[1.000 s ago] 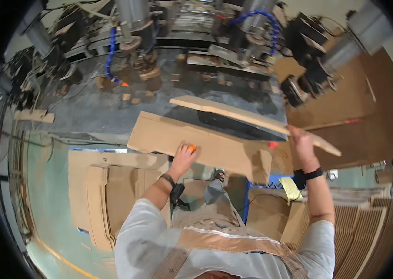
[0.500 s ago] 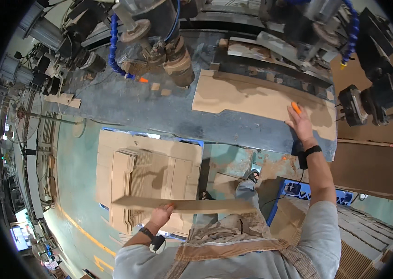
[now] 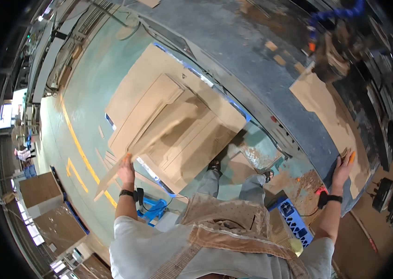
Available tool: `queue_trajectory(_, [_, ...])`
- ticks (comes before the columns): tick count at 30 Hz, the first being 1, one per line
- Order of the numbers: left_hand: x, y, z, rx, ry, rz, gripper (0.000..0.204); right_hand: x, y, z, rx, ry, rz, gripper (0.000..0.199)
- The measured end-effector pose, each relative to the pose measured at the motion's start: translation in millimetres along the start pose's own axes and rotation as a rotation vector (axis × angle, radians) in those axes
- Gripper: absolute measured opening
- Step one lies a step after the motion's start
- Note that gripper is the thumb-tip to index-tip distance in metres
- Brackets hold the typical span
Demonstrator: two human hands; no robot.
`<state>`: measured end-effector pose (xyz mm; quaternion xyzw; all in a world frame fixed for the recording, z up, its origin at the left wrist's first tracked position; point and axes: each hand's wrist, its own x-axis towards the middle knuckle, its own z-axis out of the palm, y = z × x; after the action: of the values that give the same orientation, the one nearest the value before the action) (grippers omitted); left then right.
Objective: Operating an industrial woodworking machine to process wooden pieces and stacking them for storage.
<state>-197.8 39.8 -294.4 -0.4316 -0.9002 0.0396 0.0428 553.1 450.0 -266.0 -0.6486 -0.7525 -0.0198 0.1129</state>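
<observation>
My left hand [image 3: 126, 173] is closed on a long tan wood-fibre panel [image 3: 157, 136], tilted and seen nearly edge-on. That panel slants over a pallet stack of similar cut panels [image 3: 152, 104]. My right hand [image 3: 341, 172], fingers apart, touches a second tan panel [image 3: 329, 111] lying on the grey machine table [image 3: 247, 51]. This second panel has a stepped edge. Orange covers show on fingertips of both hands. The underside of my right fingers is hard to make out.
A machine head [image 3: 333, 56] with a blue segmented hose [image 3: 338, 16] hangs above the table's far part. Small wood offcuts [image 3: 271, 45] lie on the table. Beside my legs stands a blue plastic pallet [image 3: 294, 225]. A blue-framed trolley [image 3: 153, 210] is near my left forearm.
My view and body have turned left. The left-hand panel has swung from lying across my front to a slant over the stack. My right hand still touches the table panel.
</observation>
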Motion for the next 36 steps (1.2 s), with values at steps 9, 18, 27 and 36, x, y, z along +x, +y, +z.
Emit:
queue_trajectory(9, [133.9,-78.6,90.2,-0.098,0.138,-0.118,0.036,-76.7,-126.3,38.6,-0.095,-0.001,0.094,0.070])
queue_trajectory(18, [133.0,-39.0,209.9,0.174,-0.386,-0.010,0.066,-44.9,-128.5,5.0,-0.066,-0.200,0.157,0.076])
queue_trajectory(27, [59.1,131.2,185.6,-0.239,-0.328,0.623,0.068,-218.2,-63.0,-247.5,-0.486,0.102,0.449,0.092])
queue_trajectory(36, [82.0,401.4,76.7,-0.977,-0.831,1.162,0.050,-590.3,-158.9,-609.0,-0.800,0.072,1.994,0.081])
